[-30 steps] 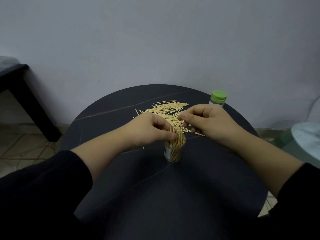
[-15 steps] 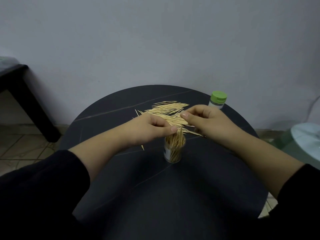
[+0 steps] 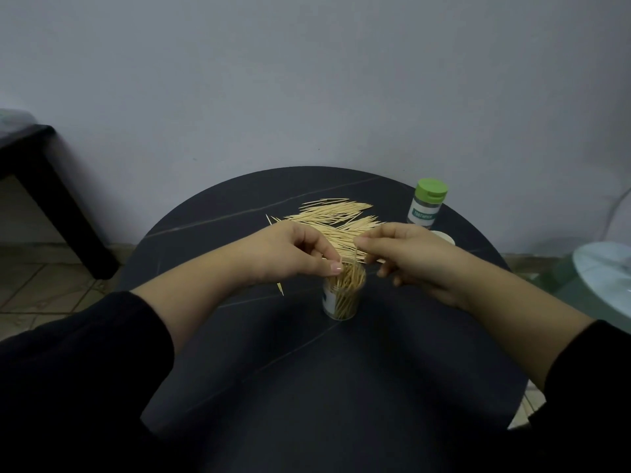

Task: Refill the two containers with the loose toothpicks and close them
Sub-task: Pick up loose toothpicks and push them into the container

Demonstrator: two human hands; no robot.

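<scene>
A clear open container, packed with upright toothpicks, stands mid-table. My left hand rests at its rim, thumb on the toothpick tops. My right hand hovers just right of the rim and pinches a single toothpick above the opening. Behind both hands a pile of loose toothpicks lies on the round dark table. One stray toothpick lies under my left wrist. A second container with a green lid stands shut at the back right. A pale round lid peeks out behind my right hand.
A black table leg stands on the tiled floor at the left. A glass surface with a pale round object sits at the right, close to the table's edge. A grey wall rises right behind the table.
My right hand has drawn a little right and lifted, now pinching one toothpick over the opening. My left thumb has pressed down onto the toothpick tops.
</scene>
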